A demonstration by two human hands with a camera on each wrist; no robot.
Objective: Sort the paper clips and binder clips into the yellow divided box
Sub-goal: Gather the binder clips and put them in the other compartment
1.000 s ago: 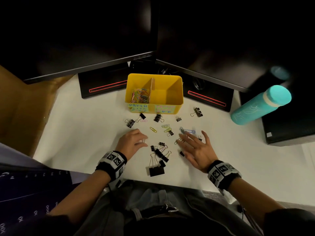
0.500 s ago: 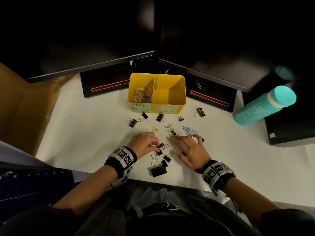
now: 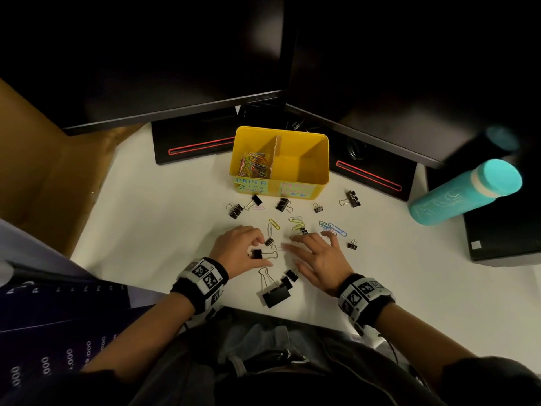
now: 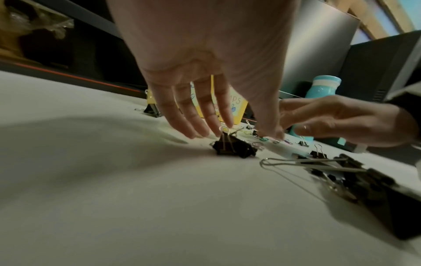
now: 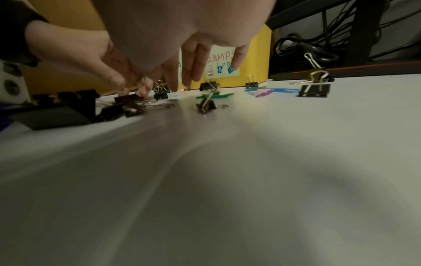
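A white desk [image 3: 164, 230] in a dim room carries two dark monitors [image 3: 146, 54] and a teal bottle [image 3: 456, 197] beyond the right hand [image 3: 319, 259], which lies spread and flat. The left hand [image 3: 243, 250] pinches a black binder clip [image 3: 257, 254]. Ahead of both hands stands the yellow divided box [image 3: 319, 159], coloured paper clips [image 3: 254, 165] in its left compartment

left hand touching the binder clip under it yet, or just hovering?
Touching. In the left wrist view the left hand's fingers come down onto the binder clip's wire handle; the head view shows that clip between thumb and fingers.
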